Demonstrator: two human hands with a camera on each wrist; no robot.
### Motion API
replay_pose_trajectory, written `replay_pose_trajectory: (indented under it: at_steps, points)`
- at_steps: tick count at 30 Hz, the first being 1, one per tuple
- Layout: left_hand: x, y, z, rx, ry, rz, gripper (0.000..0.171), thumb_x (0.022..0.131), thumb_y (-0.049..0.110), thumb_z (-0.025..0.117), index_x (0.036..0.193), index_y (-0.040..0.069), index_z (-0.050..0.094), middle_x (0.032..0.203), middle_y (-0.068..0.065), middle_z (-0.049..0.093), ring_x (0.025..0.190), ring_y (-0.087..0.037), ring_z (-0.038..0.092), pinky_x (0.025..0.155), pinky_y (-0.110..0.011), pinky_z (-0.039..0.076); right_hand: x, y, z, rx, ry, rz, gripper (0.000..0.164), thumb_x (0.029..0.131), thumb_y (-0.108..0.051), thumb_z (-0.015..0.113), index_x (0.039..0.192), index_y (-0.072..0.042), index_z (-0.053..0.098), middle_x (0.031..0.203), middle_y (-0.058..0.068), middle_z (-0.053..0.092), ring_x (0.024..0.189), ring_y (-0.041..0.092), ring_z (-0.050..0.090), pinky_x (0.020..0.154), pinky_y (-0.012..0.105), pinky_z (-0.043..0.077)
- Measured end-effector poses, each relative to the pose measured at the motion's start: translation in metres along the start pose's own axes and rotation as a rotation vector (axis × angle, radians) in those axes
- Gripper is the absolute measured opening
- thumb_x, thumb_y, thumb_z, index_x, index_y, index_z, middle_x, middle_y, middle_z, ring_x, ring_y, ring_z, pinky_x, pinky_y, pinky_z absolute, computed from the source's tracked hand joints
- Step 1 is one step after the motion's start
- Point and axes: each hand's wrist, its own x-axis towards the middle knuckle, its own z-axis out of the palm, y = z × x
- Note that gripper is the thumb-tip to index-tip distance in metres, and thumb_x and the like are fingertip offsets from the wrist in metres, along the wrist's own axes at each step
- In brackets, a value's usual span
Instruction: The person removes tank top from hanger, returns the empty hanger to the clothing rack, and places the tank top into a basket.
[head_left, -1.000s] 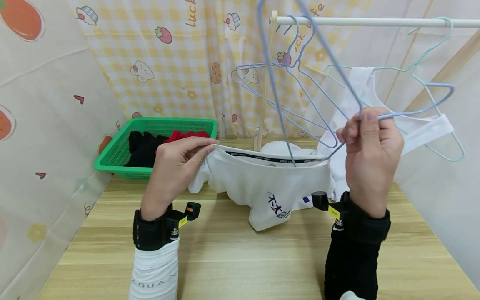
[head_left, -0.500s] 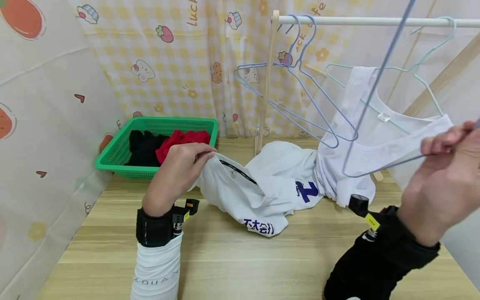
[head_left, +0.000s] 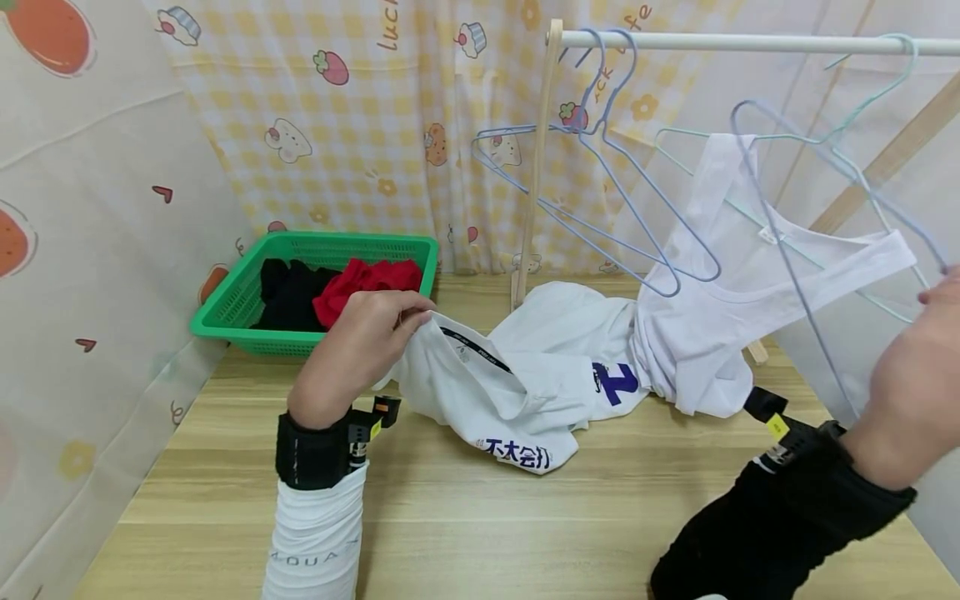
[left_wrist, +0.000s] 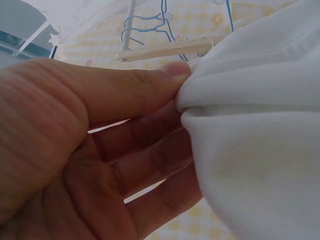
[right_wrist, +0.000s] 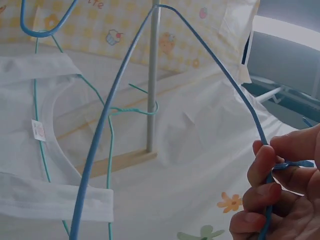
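My left hand (head_left: pixel 363 350) pinches the neckline of a white T-shirt (head_left: pixel 480 392) between thumb and fingers. The shirt slopes from that raised corner down onto the table, dark blue lettering on its front. In the left wrist view, folded white cloth (left_wrist: pixel 260 105) meets the thumb tip. Off to the right, my right hand (right_wrist: pixel 285 185) grips a blue wire hanger (right_wrist: pixel 92 155) near its neck, fingers curled round the wire. The hanger is apart from the shirt and overlaps a hung white tank top (head_left: pixel 697 317) in the head view.
A green basket (head_left: pixel 247 337) with black and red clothes stands at the back left of the wooden table (head_left: pixel 465 533). At the back right, a rack rail (head_left: pixel 712 42) bears several hangers, including two blue hangers (head_left: pixel 600 133) and a green hanger (head_left: pixel 862 125) with the tank top.
The right hand has drawn the blue hanger out of the T-shirt's neck opening and away to the right. The shirt's right side has dropped to the table; the left hand keeps its pinch.
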Motion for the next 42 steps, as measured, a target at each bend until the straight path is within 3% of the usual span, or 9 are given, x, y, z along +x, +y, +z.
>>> replay_pose_trajectory:
  at_steps: [4,7,13,17,20,24,29,36,42]
  points:
    - [-0.001,0.000,0.000,0.000,-0.007,-0.001,0.020,0.107,0.007,0.067,0.120,0.001,0.080,0.115,-0.015,0.081,0.102,-0.027,0.074,0.087,-0.043,0.062,-0.003,-0.006,0.011,0.072,-0.153,0.047,0.017,0.112,-0.029,0.058,0.102,-0.040,0.066,0.089,-0.026,0.057,0.088,-0.007,0.050,0.084,0.013,0.036]
    - [-0.001,0.000,0.000,-0.002,-0.010,-0.003,0.020,0.107,0.007,0.067,0.121,0.001,0.080,0.116,-0.015,0.081,0.102,-0.027,0.074,0.087,-0.043,0.062,-0.008,-0.006,0.022,0.061,-0.230,-0.089,0.019,0.110,-0.020,0.058,0.109,-0.034,0.071,0.086,-0.029,0.057,0.084,-0.009,0.054,0.080,0.012,0.040]
    - [0.000,-0.002,0.003,-0.001,-0.022,-0.002,0.020,0.107,0.006,0.067,0.121,0.000,0.080,0.117,-0.015,0.081,0.105,-0.028,0.075,0.088,-0.043,0.062,-0.019,-0.008,0.044,-0.069,-0.392,-0.333,0.032,0.109,-0.010,0.049,0.124,-0.004,0.077,0.088,-0.037,0.050,0.084,-0.013,0.048,0.078,0.013,0.035]
    - [0.002,-0.004,0.003,0.005,-0.016,0.000,0.020,0.106,0.005,0.067,0.120,0.000,0.080,0.116,-0.015,0.081,0.106,-0.029,0.075,0.090,-0.045,0.063,-0.018,-0.015,0.059,-0.088,-0.496,-0.481,0.037,0.108,-0.002,0.043,0.128,0.004,0.073,0.100,-0.012,0.065,0.101,0.018,0.065,0.090,0.023,0.038]
    - [0.002,-0.004,0.003,0.008,-0.015,-0.004,0.020,0.106,0.005,0.067,0.120,0.001,0.080,0.116,-0.015,0.081,0.107,-0.029,0.075,0.091,-0.045,0.063,-0.010,-0.026,0.070,-0.109,-0.580,-0.556,0.040,0.109,-0.001,0.036,0.132,0.007,0.068,0.110,0.017,0.070,0.114,0.046,0.063,0.096,0.040,0.040]
    - [0.002,-0.003,0.003,0.006,-0.027,-0.013,0.021,0.107,0.007,0.066,0.122,0.001,0.080,0.118,-0.015,0.080,0.109,-0.029,0.075,0.092,-0.045,0.062,0.006,-0.046,0.087,-0.151,-0.664,-0.627,0.042,0.110,-0.003,0.033,0.136,0.006,0.065,0.115,0.026,0.070,0.118,0.049,0.061,0.096,0.052,0.040]
    - [0.001,-0.004,0.004,0.013,-0.025,-0.006,0.021,0.108,0.006,0.066,0.121,0.001,0.080,0.117,-0.015,0.081,0.109,-0.029,0.076,0.094,-0.046,0.063,0.023,-0.077,0.112,-0.195,-0.753,-0.678,0.046,0.107,0.000,0.032,0.143,0.004,0.060,0.121,0.028,0.070,0.121,0.050,0.061,0.097,0.056,0.041]
    - [0.002,-0.003,0.005,0.006,-0.028,0.001,0.020,0.107,0.005,0.066,0.121,-0.001,0.080,0.116,-0.015,0.080,0.110,-0.029,0.076,0.094,-0.046,0.063,0.033,-0.115,0.143,-0.337,-0.904,-0.682,0.052,0.108,0.000,0.029,0.159,0.002,0.041,0.137,0.025,0.066,0.123,0.044,0.060,0.075,0.027,0.037]
    - [0.003,-0.002,0.006,-0.001,-0.031,-0.008,0.020,0.106,0.004,0.066,0.121,0.000,0.080,0.117,-0.014,0.080,0.110,-0.028,0.075,0.094,-0.045,0.063,0.028,-0.130,0.168,-0.397,-1.008,-0.688,0.059,0.102,0.006,0.031,0.161,0.002,0.035,0.135,0.026,0.063,0.113,0.042,0.058,0.071,0.036,0.044]
